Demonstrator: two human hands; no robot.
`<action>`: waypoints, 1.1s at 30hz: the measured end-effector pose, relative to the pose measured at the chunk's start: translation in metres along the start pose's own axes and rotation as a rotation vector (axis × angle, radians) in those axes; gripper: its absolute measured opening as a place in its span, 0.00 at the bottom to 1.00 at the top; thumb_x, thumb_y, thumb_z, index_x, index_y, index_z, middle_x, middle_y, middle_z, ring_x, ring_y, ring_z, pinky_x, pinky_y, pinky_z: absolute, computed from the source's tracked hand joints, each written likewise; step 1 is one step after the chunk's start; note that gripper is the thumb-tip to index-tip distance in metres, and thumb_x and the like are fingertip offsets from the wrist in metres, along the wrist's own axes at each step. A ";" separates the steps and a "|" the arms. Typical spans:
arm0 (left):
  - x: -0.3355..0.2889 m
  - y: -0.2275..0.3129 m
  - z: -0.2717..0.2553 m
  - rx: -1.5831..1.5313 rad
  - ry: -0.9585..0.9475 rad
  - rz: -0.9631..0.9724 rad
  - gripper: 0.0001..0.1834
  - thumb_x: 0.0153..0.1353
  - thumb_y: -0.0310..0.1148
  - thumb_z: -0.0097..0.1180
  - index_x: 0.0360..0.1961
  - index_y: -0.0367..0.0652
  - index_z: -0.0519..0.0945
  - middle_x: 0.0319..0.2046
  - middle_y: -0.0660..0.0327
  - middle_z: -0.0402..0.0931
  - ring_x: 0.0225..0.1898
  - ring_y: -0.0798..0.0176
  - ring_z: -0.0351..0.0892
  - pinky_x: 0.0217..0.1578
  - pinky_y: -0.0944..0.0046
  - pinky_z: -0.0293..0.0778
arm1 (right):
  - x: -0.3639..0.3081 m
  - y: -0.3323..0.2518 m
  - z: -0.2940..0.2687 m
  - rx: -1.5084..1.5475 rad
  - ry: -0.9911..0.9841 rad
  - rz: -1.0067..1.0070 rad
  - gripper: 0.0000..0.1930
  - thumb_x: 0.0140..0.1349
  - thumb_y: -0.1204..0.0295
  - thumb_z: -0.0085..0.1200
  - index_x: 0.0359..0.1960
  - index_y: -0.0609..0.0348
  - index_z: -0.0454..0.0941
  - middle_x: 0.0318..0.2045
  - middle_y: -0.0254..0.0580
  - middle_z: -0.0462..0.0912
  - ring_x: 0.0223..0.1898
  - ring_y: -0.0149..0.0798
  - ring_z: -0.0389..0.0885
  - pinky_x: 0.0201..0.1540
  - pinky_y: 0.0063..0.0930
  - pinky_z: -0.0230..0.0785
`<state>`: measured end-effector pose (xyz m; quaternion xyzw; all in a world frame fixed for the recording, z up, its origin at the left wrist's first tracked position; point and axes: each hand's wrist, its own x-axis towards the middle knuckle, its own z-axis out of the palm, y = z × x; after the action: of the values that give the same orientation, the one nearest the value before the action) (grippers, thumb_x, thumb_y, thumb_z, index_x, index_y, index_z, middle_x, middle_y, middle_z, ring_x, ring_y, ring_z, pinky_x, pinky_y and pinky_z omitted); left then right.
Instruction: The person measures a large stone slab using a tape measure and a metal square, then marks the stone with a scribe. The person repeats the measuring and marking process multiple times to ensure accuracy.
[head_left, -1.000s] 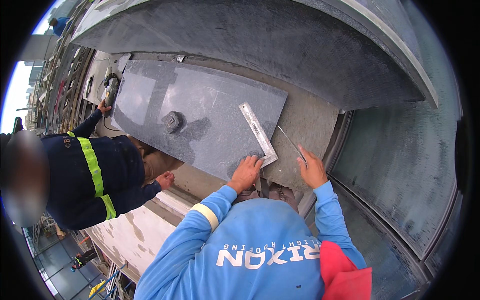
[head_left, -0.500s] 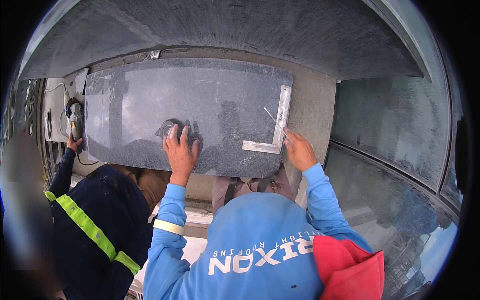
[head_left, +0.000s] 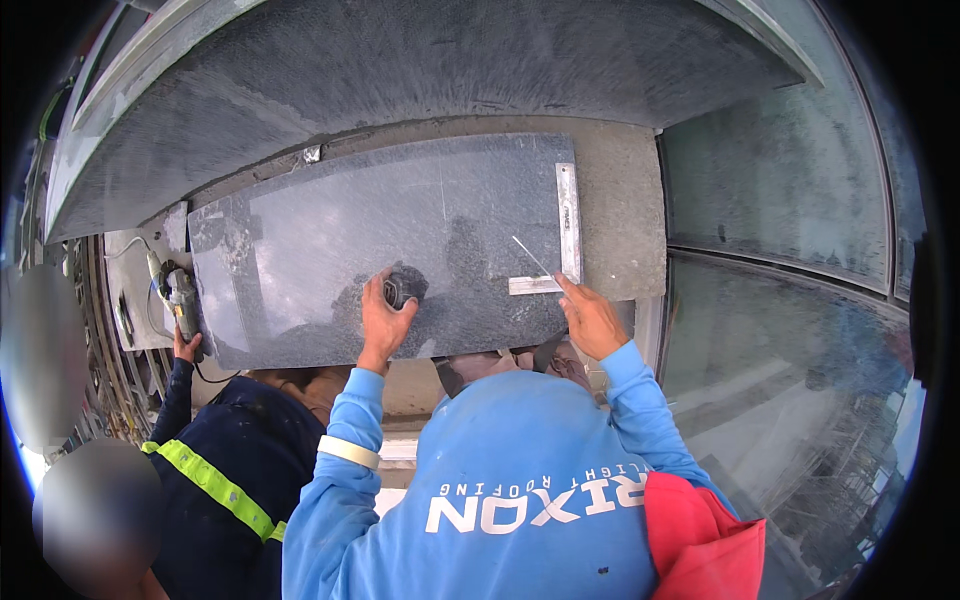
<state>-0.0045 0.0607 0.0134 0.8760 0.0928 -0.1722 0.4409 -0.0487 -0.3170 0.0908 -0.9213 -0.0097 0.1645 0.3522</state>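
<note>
A dark grey stone slab [head_left: 330, 230] lies flat in front of me. On it, my left hand [head_left: 384, 325] has its thumb and fingers curved around a rounded black thing that looks like a tape measure [head_left: 403, 287]. Between the fingertips of my right hand [head_left: 597, 320] is a thin pale stick [head_left: 532, 256], pointing away and to the left over the slab. It crosses near the corner of a metal try square [head_left: 569, 215]. The square's long arm runs along the slab's right end, and its short arm points left. My right fingertips are close to that corner.
To the left, a co-worker's hand [head_left: 187, 345] is on an angle grinder [head_left: 180, 297] with a cable. The co-worker's dark sleeve [head_left: 172, 398] is close by. An upright dark slab [head_left: 480, 70] stands behind. Glass panels [head_left: 780, 200] border the right side.
My left hand has moved from loosely spread fingers at the tape measure's right to a grasp around it. The tape measure has shifted right on the slab. The view has tilted a little.
</note>
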 end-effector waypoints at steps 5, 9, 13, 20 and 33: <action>-0.042 0.063 0.026 -1.391 -0.579 -0.309 0.39 0.56 0.37 0.60 0.70 0.39 0.65 0.67 0.47 0.68 0.59 0.47 0.78 0.57 0.49 0.80 | 0.000 0.020 -0.014 0.240 0.114 0.097 0.21 0.75 0.69 0.52 0.65 0.65 0.74 0.47 0.59 0.86 0.51 0.59 0.85 0.54 0.40 0.75; -0.062 0.118 0.061 -1.498 -0.815 -0.316 0.32 0.61 0.40 0.58 0.66 0.43 0.67 0.65 0.47 0.68 0.61 0.47 0.77 0.52 0.47 0.84 | 0.004 0.055 0.021 0.580 -0.089 0.136 0.22 0.76 0.61 0.54 0.62 0.66 0.77 0.37 0.47 0.87 0.36 0.41 0.85 0.41 0.34 0.76; -0.062 0.127 0.076 -1.215 -0.799 -0.269 0.26 0.62 0.46 0.61 0.58 0.47 0.71 0.65 0.46 0.68 0.63 0.45 0.75 0.49 0.49 0.86 | 0.006 0.015 0.023 1.100 -0.534 0.393 0.24 0.76 0.52 0.52 0.55 0.64 0.81 0.25 0.36 0.78 0.28 0.31 0.76 0.29 0.29 0.68; -0.039 0.138 0.046 -0.711 -0.724 0.092 0.37 0.56 0.45 0.59 0.68 0.48 0.67 0.79 0.48 0.43 0.79 0.42 0.48 0.73 0.40 0.58 | 0.033 -0.007 0.037 1.275 -0.584 0.402 0.23 0.77 0.48 0.50 0.48 0.59 0.78 0.24 0.28 0.68 0.20 0.23 0.63 0.20 0.24 0.54; 0.013 0.030 -0.002 -0.827 -1.046 -0.317 0.32 0.72 0.45 0.50 0.72 0.38 0.66 0.65 0.48 0.72 0.65 0.54 0.74 0.68 0.54 0.68 | 0.042 -0.071 0.106 1.021 -0.447 0.569 0.23 0.71 0.54 0.62 0.56 0.59 0.81 0.19 0.22 0.66 0.18 0.20 0.61 0.19 0.23 0.53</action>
<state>0.0171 0.0450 0.0316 0.4131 0.0528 -0.5855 0.6955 -0.0344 -0.1896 0.0511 -0.5464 0.2426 0.4244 0.6800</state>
